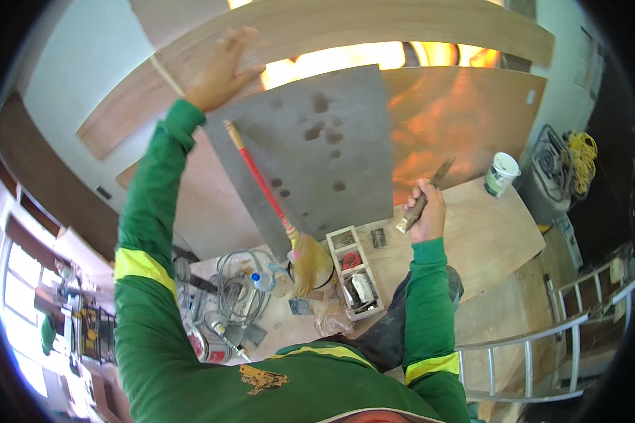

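My left hand (222, 74) is raised at the upper left, fingers stretched out, slightly blurred, in front of a long curved wooden panel (346, 32). Whether it touches the panel I cannot tell. My right hand (428, 215) is closed around a worn, stained putty knife (418, 210); its narrow dark end points up and away, its pale butt end toward me. Beyond the hands stand a grey board (289, 155) with dark blotches and a brown, glossy board (466, 120) with orange reflections.
A broom (264, 180) leans on the grey board. Below it lie a divided wooden toolbox (363, 264), coiled grey hose (226, 282) and a bottle (263, 281). A white bucket (502, 173) stands on the plywood platform (487, 243). To the right are a metal ladder (529, 366) and yellow rope (582, 158).
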Motion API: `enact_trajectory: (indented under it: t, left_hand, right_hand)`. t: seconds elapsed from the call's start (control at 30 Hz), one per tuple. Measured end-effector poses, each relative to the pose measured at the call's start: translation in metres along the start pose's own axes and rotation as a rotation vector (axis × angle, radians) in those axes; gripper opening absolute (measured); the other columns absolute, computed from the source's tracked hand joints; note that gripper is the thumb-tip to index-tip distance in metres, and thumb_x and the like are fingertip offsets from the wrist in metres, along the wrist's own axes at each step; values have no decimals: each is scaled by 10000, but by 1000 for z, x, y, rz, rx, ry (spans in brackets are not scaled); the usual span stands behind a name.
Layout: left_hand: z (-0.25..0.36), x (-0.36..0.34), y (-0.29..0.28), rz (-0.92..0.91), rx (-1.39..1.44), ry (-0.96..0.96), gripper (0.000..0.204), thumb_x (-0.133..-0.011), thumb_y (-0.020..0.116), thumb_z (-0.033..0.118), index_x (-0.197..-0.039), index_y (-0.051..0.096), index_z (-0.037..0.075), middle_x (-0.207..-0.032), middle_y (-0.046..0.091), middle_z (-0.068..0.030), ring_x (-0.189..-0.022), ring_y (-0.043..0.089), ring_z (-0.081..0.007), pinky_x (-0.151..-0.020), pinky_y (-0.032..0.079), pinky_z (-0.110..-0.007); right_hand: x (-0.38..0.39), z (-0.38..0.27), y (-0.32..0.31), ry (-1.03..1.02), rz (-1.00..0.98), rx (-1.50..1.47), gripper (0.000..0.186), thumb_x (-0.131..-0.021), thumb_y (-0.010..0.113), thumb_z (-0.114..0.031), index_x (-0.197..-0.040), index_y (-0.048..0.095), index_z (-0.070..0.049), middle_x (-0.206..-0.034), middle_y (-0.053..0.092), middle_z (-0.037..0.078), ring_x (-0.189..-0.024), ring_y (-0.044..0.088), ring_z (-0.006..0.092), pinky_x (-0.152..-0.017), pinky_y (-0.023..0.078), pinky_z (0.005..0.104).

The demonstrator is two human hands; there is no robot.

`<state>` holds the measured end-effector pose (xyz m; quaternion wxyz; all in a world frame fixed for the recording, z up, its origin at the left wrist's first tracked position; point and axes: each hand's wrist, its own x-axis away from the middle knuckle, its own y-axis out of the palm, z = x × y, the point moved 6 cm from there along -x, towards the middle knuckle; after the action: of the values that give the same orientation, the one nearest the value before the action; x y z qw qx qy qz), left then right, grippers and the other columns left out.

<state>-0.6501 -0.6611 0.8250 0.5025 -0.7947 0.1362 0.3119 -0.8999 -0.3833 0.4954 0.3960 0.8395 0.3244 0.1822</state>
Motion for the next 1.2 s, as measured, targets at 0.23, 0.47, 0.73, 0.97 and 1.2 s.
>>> enact_trajectory:
  t: [0.23,0.47,0.73,0.97,1.2]
  left_hand:
    - [-169,-139,44,12,-308,-137,979,-963,630,593,-1616,237,-22,-1660,281,-254,-1554,237,-393,-1280,223,-466]
    - [-303,-141,89,-23,-541,-341,1014,-964,576,659,-1587,263,-76,-1622,331,-284,-1530,286,-399,-1267,249,-437]
    - [-276,-106,142,182,-544,-415,930,-901,649,676,-1578,357,109,-1553,435,-203,-1423,430,-418,-1168,361,-536]
    - [-248,-121,135,136,-547,-504,895,-868,705,655,-1517,405,117,-1492,491,-165,-1407,450,-384,-1166,346,-538]
    - [-247,-115,120,120,-559,-541,991,-797,803,610,-1533,359,118,-1507,462,-139,-1434,416,-357,-1190,314,-537]
  right_hand:
    - [-11,-12,-19,-93,36,-25,124,-972,668,-184,-992,578,-101,-755,560,4,-596,548,127,-548,467,275]
    - [-18,-28,-19,-158,65,-62,136,-973,660,-184,-965,572,-80,-752,555,12,-583,533,123,-550,452,275]
    - [-18,-38,-35,-186,149,73,136,-971,667,-205,-964,578,-102,-759,556,0,-591,541,110,-548,450,268]
    - [-3,-43,-36,-209,110,43,141,-980,672,-202,-1020,573,-110,-793,554,1,-622,548,111,-568,463,263]
    - [12,-44,-31,-222,105,48,158,-975,672,-214,-1017,572,-99,-785,552,9,-615,542,109,-568,457,262]
